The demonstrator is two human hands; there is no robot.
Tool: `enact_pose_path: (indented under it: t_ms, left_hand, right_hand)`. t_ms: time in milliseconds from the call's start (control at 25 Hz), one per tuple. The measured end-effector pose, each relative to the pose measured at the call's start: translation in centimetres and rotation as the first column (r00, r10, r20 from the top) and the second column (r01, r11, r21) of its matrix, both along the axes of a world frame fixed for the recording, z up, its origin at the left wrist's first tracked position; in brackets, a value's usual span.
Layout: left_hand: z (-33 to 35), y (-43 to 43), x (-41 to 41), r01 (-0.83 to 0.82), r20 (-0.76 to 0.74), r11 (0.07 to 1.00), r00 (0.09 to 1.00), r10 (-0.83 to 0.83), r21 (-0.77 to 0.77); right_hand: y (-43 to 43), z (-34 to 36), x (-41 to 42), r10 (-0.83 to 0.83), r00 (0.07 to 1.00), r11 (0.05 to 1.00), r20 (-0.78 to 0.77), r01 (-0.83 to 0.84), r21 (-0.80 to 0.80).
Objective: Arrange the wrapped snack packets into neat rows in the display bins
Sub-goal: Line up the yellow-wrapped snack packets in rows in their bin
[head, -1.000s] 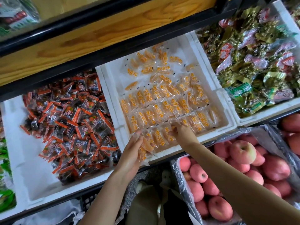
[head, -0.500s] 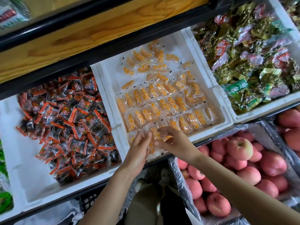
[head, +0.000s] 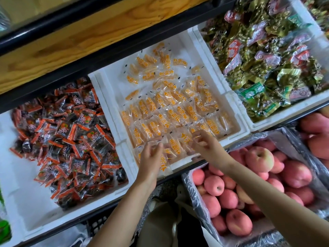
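Observation:
A white foam bin point(head: 106, 104) in the middle holds clear packets of orange snacks. Several rows point(head: 170, 118) lie neatly side by side in its front half, and loose packets point(head: 147, 68) are scattered at the back. Both my hands are over the front row. My left hand point(head: 151, 157) holds a few orange packets point(head: 164, 164) under its palm, fingertips on the row. My right hand point(head: 208, 148) has its fingers curled, pinching a packet point(head: 185, 138) at the row's middle; motion blur hides the exact grip.
To the left, a white bin point(head: 17, 175) holds a heap of red-and-black packets point(head: 71, 139). A bin of green and gold packets point(head: 267, 68) sits at the right. Apples point(head: 258, 175) fill a plastic-lined crate below right. A wooden shelf board point(head: 89, 41) runs behind.
My right hand drew back from the row's right part toward the middle, close to my left hand. My left hand moved up onto the front row with its packets.

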State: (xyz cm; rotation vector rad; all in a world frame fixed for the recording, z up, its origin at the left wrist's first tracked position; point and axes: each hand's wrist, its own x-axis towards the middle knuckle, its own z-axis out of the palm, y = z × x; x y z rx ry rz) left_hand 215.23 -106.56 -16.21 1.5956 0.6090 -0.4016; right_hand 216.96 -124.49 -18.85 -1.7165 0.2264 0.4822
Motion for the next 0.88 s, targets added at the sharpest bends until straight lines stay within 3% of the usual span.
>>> enact_pose_path:
  t_ms: [120, 200, 280, 360, 480, 800, 880]
  left_hand:
    - [-0.5, 0.1, 0.3, -0.030, -0.079, 0.999, 0.996, 0.031, 0.020]
    - [-0.9, 0.2, 0.3, -0.035, -0.109, 0.999, 0.993, 0.038, 0.025]
    - [-1.0, 0.2, 0.2, -0.062, -0.110, 0.998, 0.992, 0.064, 0.020]
    - [-1.0, 0.3, 0.1, -0.076, -0.078, 0.997, 0.994, 0.077, 0.026]
    - [-0.7, 0.4, 0.0, -0.071, -0.030, 0.997, 0.997, 0.071, 0.008]
    - [-1.1, 0.6, 0.0, -0.111, -0.053, 0.992, 0.993, 0.108, -0.060]
    - [-1.4, 0.5, 0.0, -0.130, -0.060, 0.990, 0.990, 0.127, -0.054]
  right_hand:
    - [-1.9, -0.7, 2.0, 0.007, 0.998, 0.950, 0.061, 0.012, -0.313]
    - [-2.5, -0.7, 3.4, 0.039, 0.989, 0.903, 0.140, 0.025, -0.429]
    - [-2.4, -1.2, 4.9, 0.190, 0.966, 0.862, 0.176, -0.078, -0.501]
    - [-1.5, -2.3, 6.0, 0.367, 0.924, 0.783, 0.106, -0.246, -0.571]
    - [0.2, -3.5, 6.5, 0.433, 0.901, 0.729, 0.014, -0.341, -0.594]
    - [1.1, -4.6, 6.3, 0.168, 0.980, 0.876, 0.110, -0.097, -0.473]
    - [1.2, -4.8, 6.2, 0.212, 0.972, 0.862, 0.103, -0.136, -0.489]
